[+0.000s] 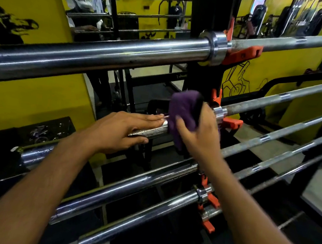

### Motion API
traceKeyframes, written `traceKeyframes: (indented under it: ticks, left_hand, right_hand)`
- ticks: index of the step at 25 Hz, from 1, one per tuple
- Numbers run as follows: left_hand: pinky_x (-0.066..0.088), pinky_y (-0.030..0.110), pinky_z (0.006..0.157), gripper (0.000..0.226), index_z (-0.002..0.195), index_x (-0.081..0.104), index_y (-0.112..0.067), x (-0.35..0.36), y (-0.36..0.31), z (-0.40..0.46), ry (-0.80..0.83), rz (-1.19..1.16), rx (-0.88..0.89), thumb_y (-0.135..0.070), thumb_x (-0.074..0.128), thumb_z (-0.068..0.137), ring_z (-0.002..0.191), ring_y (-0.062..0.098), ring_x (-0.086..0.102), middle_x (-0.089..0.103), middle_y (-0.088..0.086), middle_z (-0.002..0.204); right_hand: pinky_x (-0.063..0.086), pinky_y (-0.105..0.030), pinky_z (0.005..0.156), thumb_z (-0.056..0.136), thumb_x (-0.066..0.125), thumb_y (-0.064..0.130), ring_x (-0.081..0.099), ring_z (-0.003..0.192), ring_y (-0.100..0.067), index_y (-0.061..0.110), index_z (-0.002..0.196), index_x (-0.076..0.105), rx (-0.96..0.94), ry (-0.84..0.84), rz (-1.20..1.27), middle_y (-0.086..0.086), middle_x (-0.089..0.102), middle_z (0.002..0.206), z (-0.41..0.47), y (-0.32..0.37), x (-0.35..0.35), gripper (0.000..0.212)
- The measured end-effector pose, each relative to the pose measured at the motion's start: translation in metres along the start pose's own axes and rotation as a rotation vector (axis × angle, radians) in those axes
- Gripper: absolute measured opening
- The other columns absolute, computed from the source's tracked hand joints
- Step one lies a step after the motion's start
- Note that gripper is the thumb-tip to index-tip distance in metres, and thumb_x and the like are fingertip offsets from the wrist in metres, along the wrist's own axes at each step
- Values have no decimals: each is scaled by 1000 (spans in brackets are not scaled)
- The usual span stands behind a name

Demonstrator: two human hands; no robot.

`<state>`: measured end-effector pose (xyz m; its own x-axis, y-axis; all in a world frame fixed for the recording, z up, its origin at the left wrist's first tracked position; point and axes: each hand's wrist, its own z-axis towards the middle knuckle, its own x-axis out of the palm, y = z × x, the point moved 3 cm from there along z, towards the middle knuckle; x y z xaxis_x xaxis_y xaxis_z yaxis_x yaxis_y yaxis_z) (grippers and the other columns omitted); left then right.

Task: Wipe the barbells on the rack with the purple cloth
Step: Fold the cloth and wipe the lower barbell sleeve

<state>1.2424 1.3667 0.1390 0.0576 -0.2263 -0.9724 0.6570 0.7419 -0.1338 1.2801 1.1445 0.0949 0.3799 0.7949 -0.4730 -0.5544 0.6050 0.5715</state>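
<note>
Two bare forearms, no sleeves — left hand point(124, 130), right hand point(200, 133) ungloved

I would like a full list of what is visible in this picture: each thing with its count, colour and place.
barbells: at least five, chrome and grey steel, lying across the rack from top to bottom
purple cloth: one, purple, wrapped over the sleeve of the second barbell from the top
rack hooks: several, orange, on the black upright at centre
wall: yellow with black drawings, left and right
gym machines: several, dark, far background
left hand: one, fingers straight, resting on the second barbell's sleeve
right hand: one, gripping the purple cloth around the sleeve
</note>
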Motion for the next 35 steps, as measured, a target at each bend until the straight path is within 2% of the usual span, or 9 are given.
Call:
traceKeyframes:
  ticks: [3, 7, 10, 14, 20, 27, 31, 33, 35]
  left_hand:
    - [44, 47, 109, 72, 149, 26, -54, 1, 1, 0, -25, -2, 4, -33, 66, 93, 143, 1, 35, 22, -39, 153]
    - [43, 47, 110, 71, 149, 24, -53, 3, -1, 0, -13, 31, -3, -36, 63, 92, 142, 2, 35, 21, -38, 154]
    - [43, 44, 111, 69, 149, 27, -51, 0, -2, -2, -8, -3, -10, -35, 64, 93, 141, -1, 34, 23, -36, 154]
    - [40, 43, 114, 71, 149, 25, -52, -4, -8, -2, 0, -21, -29, -36, 64, 93, 143, -3, 30, 20, -36, 155]
    - [46, 34, 103, 72, 152, 13, -55, -23, -4, -62, -46, 133, -80, -73, 41, 89, 139, -6, 30, 6, -40, 157]
    - [47, 24, 85, 62, 157, 12, -44, -26, 15, -120, -108, 252, -112, -63, 19, 99, 131, -4, 37, 19, -21, 160]
    - [53, 32, 94, 68, 152, -11, -52, -29, 26, -135, -41, 209, -95, -70, 4, 88, 132, -8, 26, -1, -31, 157]
    - [57, 34, 90, 68, 155, 0, -50, -28, 32, -142, -69, 159, -69, -68, 11, 90, 135, -4, 36, 6, -30, 159]
    - [59, 31, 77, 64, 156, 25, -39, -27, 39, -145, -206, 185, -20, -60, 26, 96, 125, 6, 57, 30, -21, 157]
  right_hand:
    - [27, -60, 118, 95, 58, 32, 37, 145, -32, -3, 143, 44, -85, -77, 103, -18, 46, 148, -46, -11, 11, 62]
    - [47, -49, 97, 83, 52, 46, 60, 107, -31, 11, 122, 57, -17, 57, -65, -10, 65, 111, 17, 11, -8, 52]
    - [50, -43, 81, 81, 50, 51, 62, 84, -31, 16, 100, 56, 27, 171, -192, -6, 67, 87, 48, 23, -11, 40]
    - [48, -47, 91, 84, 52, 43, 60, 95, -26, 15, 118, 55, -16, 70, -35, -5, 65, 99, 20, 14, -11, 44]
    - [46, -43, 89, 81, 48, 48, 59, 83, -29, 14, 107, 54, -23, 64, -155, -4, 63, 86, 31, 19, -10, 43]
    - [39, -32, 77, 81, 52, 43, 56, 80, -25, 15, 108, 55, 29, 117, -137, -3, 62, 88, 33, 25, -14, 39]
    - [47, -34, 82, 85, 54, 36, 63, 89, -11, 30, 108, 57, 53, 102, -60, 11, 65, 92, 35, 36, -23, 24]
    - [47, -32, 81, 89, 54, 23, 56, 83, 5, 36, 107, 55, 70, -38, 36, 19, 60, 86, 28, 52, -27, 21]
    - [48, -27, 82, 89, 52, 24, 58, 81, 2, 26, 114, 56, 45, -87, 18, 15, 62, 88, 12, 78, -7, 25]
